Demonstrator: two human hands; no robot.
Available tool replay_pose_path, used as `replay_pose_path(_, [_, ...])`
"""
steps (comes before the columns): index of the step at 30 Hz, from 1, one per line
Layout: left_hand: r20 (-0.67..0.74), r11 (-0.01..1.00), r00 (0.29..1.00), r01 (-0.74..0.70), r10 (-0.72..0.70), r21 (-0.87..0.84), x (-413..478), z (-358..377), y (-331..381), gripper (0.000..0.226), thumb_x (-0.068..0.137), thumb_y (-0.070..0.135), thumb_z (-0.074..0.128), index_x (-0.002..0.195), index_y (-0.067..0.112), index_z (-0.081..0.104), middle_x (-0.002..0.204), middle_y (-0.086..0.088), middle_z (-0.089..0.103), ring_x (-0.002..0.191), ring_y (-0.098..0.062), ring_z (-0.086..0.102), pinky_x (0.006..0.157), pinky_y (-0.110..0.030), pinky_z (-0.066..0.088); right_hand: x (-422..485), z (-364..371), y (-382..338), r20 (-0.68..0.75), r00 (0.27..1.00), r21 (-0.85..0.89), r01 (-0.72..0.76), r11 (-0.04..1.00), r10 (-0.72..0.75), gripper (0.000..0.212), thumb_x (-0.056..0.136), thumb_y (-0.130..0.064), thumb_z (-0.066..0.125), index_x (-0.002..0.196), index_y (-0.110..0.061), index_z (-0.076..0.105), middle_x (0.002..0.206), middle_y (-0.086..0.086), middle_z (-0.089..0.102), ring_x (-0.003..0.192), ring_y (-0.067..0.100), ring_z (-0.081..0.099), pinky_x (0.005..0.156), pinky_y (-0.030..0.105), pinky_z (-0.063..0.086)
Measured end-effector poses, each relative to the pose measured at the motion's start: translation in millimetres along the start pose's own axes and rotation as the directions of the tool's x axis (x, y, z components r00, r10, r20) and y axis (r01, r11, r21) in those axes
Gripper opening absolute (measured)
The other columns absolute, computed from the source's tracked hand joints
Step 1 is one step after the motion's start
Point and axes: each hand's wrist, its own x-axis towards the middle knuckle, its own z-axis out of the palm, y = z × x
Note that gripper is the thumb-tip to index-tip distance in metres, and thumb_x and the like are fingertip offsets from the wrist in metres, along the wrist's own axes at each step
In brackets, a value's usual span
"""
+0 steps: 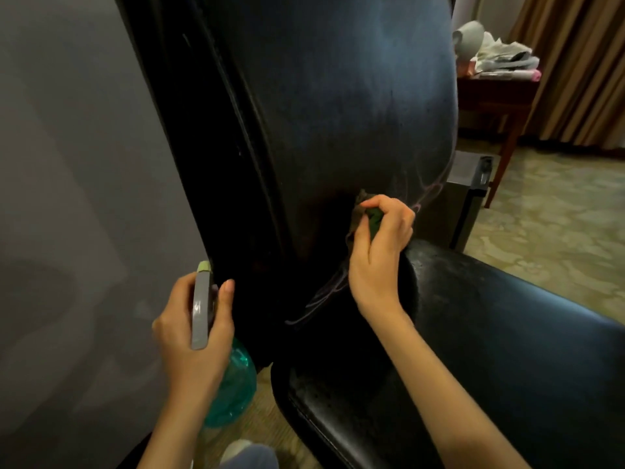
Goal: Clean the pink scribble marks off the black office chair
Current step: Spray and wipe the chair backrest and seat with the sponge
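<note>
the black office chair fills the middle of the view, its tall backrest upright and its glossy seat reaching out to the lower right. the right grip is clenched round a bunched green cloth, grasping it with curled fingers and holding it against the lower part of the chair's backrest, a little above where backrest and seat meet. faint pink scribble marks show on the chair in two patches: thin lines below the right wrist, trailing down toward the foot of the backrest, and a few loops just right of the cloth, near the backrest's right edge. the left grip sits at the chair's left edge, grasping a spray bottle round its grey head, with one digit lying up along the side nearest the chair. the bottle's pale green tip is close to the chair's dark left rim, and its teal body hangs below the hand, beside the chair's lower left corner. left of the chair is a plain grey wall. behind the chair, to its right, a dark wooden surface carries a heap of papers and a rounded grey object, with a beige curtain beyond it. a dark upright box stands on the patterned floor just behind the chair's right edge.
</note>
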Motion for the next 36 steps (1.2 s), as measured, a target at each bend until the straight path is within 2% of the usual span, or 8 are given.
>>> replay_pose_path(2, [-0.005, 0.999, 1.0, 0.006, -0.006, -0.031, 5, 7, -5, 0.019, 0.088, 0.028, 0.062, 0.097, 0.011, 0.061, 0.075, 0.008, 0.06, 0.071, -0.002, 0.059, 0.055, -0.01, 0.041, -13, -1, -18, 0.038, 0.992, 0.038, 0.122, 0.992, -0.124, 0.022, 0.088, -0.023, 0.038, 0.109, -0.023, 0.045, 0.112, 0.007, 0.039, 0.107, 0.015, 0.037, 0.098, 0.023, 0.028])
replay_pose_path(6, [-0.022, 1.0, 1.0, 0.006, -0.006, -0.015, 12, 18, -12, 0.009, 0.089, 0.02, 0.062, 0.096, 0.014, 0.059, 0.076, 0.013, 0.057, 0.071, 0.006, 0.057, 0.057, -0.006, 0.04, -24, 21, -35, 0.123, 0.952, 0.012, 0.282, 0.959, -0.281, 0.025, 0.086, -0.021, 0.043, 0.109, -0.029, 0.04, 0.121, 0.002, 0.031, 0.108, 0.019, 0.033, 0.096, 0.025, 0.031])
replay_pose_path(9, [-0.013, 0.999, 1.0, 0.019, -0.02, -0.04, 17, 23, -15, 0.008, 0.089, 0.019, 0.062, 0.095, 0.015, 0.059, 0.076, 0.01, 0.059, 0.07, 0.002, 0.058, 0.055, -0.009, 0.041, -2, 30, -12, 0.065, 0.964, -0.064, 0.261, 0.963, -0.257, 0.025, 0.085, -0.021, 0.042, 0.109, -0.029, 0.04, 0.121, 0.006, 0.035, 0.107, 0.024, 0.036, 0.095, 0.035, 0.032])
replay_pose_path(13, [-0.03, 0.998, 0.999, 0.043, -0.045, -0.048, 20, 29, -19, 0.008, 0.089, 0.021, 0.062, 0.093, 0.015, 0.059, 0.073, 0.006, 0.059, 0.071, -0.007, 0.058, 0.054, -0.015, 0.041, 49, 34, 30, -0.069, 0.984, -0.204, 0.145, 0.968, -0.162, 0.02, 0.087, -0.026, 0.035, 0.107, -0.03, 0.036, 0.116, 0.019, 0.044, 0.107, 0.026, 0.037, 0.091, 0.023, 0.019])
replay_pose_path(18, [-0.039, 0.996, 0.997, 0.064, -0.066, -0.057, 21, 34, -20, 0.008, 0.089, 0.021, 0.062, 0.093, 0.016, 0.059, 0.074, 0.007, 0.059, 0.072, -0.007, 0.058, 0.055, -0.017, 0.042, 82, 27, 53, -0.067, 0.993, -0.289, 0.075, 0.954, -0.098, 0.029, 0.089, -0.028, 0.031, 0.112, -0.017, 0.045, 0.118, 0.019, 0.04, 0.104, 0.032, 0.039, 0.084, 0.017, 0.016])
replay_pose_path(25, [-0.015, 0.997, 1.0, 0.026, -0.027, -0.068, 23, 31, -19, 0.011, 0.089, 0.02, 0.06, 0.096, 0.011, 0.06, 0.072, 0.005, 0.058, 0.069, -0.008, 0.057, 0.053, -0.014, 0.042, 10, -4, 12, -0.066, 0.985, -0.069, 0.158, 0.985, -0.162, 0.023, 0.086, -0.015, 0.041, 0.108, -0.012, 0.049, 0.11, 0.01, 0.038, 0.109, 0.012, 0.035, 0.1, 0.025, 0.029])
replay_pose_path(29, [-0.021, 0.998, 1.0, 0.019, -0.02, -0.055, 22, 31, -18, 0.007, 0.09, 0.017, 0.061, 0.095, 0.016, 0.057, 0.074, 0.011, 0.056, 0.068, 0.004, 0.057, 0.056, -0.008, 0.041, -59, 25, -2, 0.085, 0.979, 0.008, 0.186, 0.982, -0.186, 0.027, 0.082, -0.014, 0.043, 0.107, -0.024, 0.041, 0.118, 0.004, 0.032, 0.11, 0.012, 0.031, 0.099, 0.007, 0.021])
replay_pose_path(36, [-0.009, 0.997, 0.999, 0.046, -0.047, -0.069, 23, 33, -23, 0.007, 0.09, 0.02, 0.061, 0.093, 0.014, 0.058, 0.071, 0.005, 0.056, 0.067, -0.006, 0.056, 0.052, -0.014, 0.04, -43, 55, 34, -0.148, 0.956, -0.023, 0.253, 0.967, -0.254, 0.029, 0.08, -0.003, 0.043, 0.104, -0.019, 0.041, 0.115, 0.006, 0.034, 0.104, 0.023, 0.039, 0.097, 0.021, 0.031])
